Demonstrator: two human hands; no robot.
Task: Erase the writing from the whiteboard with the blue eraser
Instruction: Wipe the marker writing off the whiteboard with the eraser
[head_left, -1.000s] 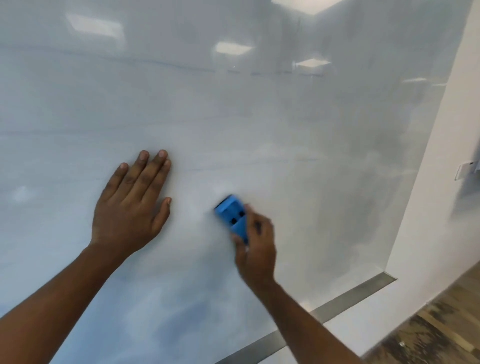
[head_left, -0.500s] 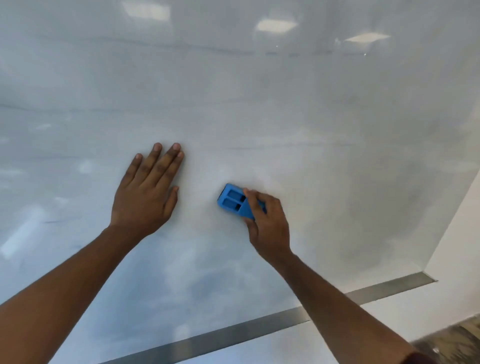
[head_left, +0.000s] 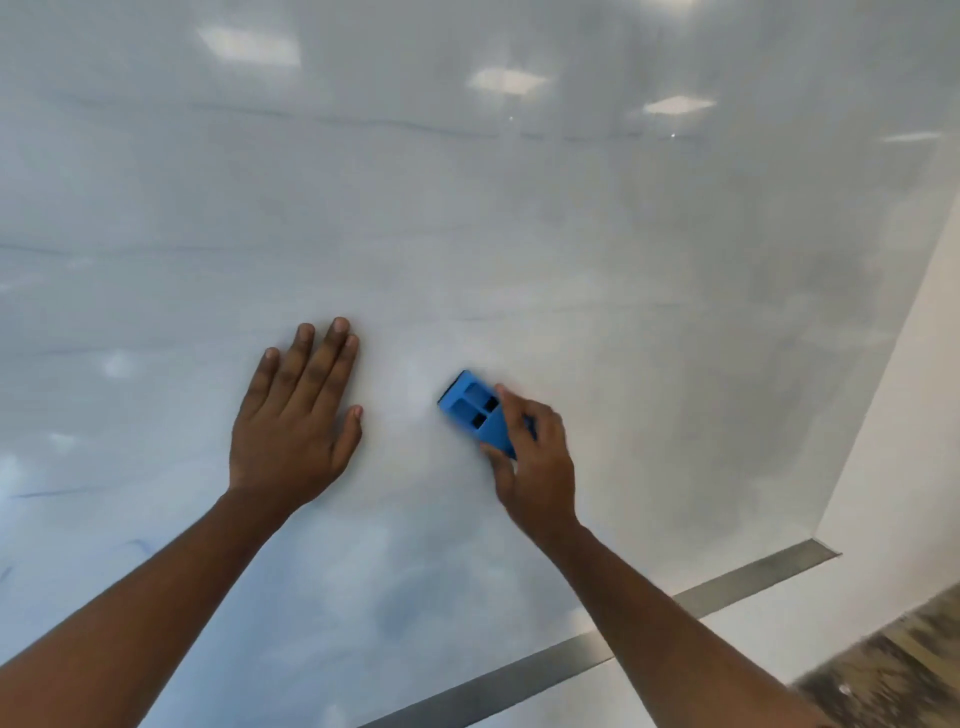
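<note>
The whiteboard (head_left: 519, 234) fills most of the view, glossy and smeared grey-blue, with faint blue lines across its upper part and small blue marks at the lower left. My right hand (head_left: 537, 460) grips the blue eraser (head_left: 475, 410) and presses it flat on the board near the middle. The eraser's upper left end sticks out past my fingers. My left hand (head_left: 298, 421) lies flat on the board just left of the eraser, fingers together and pointing up, holding nothing.
A metal strip (head_left: 597, 654) runs along the board's lower edge. A white wall (head_left: 893, 441) borders the board on the right. Patterned floor (head_left: 893, 670) shows at the bottom right corner. Ceiling lights reflect in the board's top.
My right hand keeps the eraser at about the same spot, turning it a little. My left hand stays flat on the board. The camera view has shifted sideways.
</note>
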